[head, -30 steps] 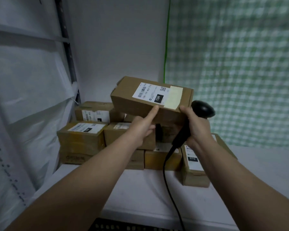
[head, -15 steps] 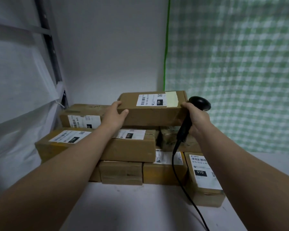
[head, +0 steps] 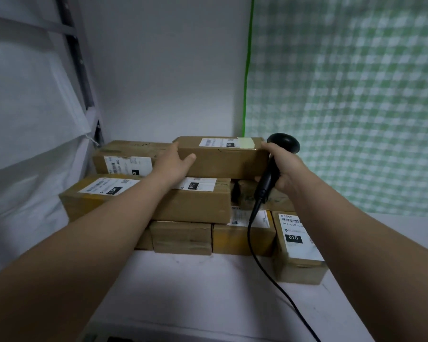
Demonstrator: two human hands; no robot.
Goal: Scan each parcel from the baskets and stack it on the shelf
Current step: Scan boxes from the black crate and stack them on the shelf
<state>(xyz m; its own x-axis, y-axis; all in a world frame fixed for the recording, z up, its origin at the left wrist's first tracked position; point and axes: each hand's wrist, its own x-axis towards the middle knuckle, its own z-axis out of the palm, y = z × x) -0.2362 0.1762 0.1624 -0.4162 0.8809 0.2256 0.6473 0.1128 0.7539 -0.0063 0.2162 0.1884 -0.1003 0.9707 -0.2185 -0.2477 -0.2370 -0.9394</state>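
A green-and-white checked curtain (head: 351, 95) hangs at the right, its bright green edge (head: 248, 70) meeting the far white wall (head: 163, 70). White sheeting (head: 22, 124) covers the left.

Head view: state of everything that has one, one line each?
top parcel: level atop parcel stack, label up, held at both ends
left hand: grips top parcel's left end
right hand: grips barcode scanner, fingertips on top parcel's right end
barcode scanner: head up
parcel stack: resting on shelf
010 parcel: on shelf at stack's right, label up
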